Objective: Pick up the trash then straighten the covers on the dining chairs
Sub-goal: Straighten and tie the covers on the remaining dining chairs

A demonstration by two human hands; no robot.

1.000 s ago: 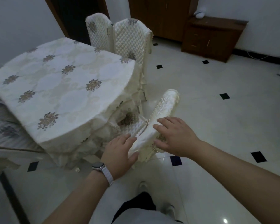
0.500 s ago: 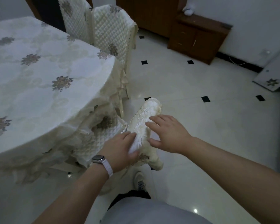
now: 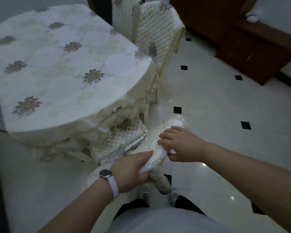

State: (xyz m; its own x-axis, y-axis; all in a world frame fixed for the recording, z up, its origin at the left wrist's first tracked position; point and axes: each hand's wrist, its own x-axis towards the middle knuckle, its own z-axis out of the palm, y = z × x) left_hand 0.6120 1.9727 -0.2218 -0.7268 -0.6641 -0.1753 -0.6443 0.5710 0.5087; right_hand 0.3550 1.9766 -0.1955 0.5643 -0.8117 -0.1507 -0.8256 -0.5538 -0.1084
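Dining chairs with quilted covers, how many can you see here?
3. Two chairs stand side by side at the table's far end; the third chair is nearest the person, its cover gripped by left hand and right hand. More may be hidden.

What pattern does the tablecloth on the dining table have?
The tablecloth is cream-white with scattered grey-brown flower motifs; the head view shows it best.

Cream quilted chair covers (image 3: 155, 33) with grey floral motifs stand beside the surface (image 3: 60, 64), whose white cloth bears grey-gold flowers; the floor (image 3: 208, 101) is white with black diamonds.
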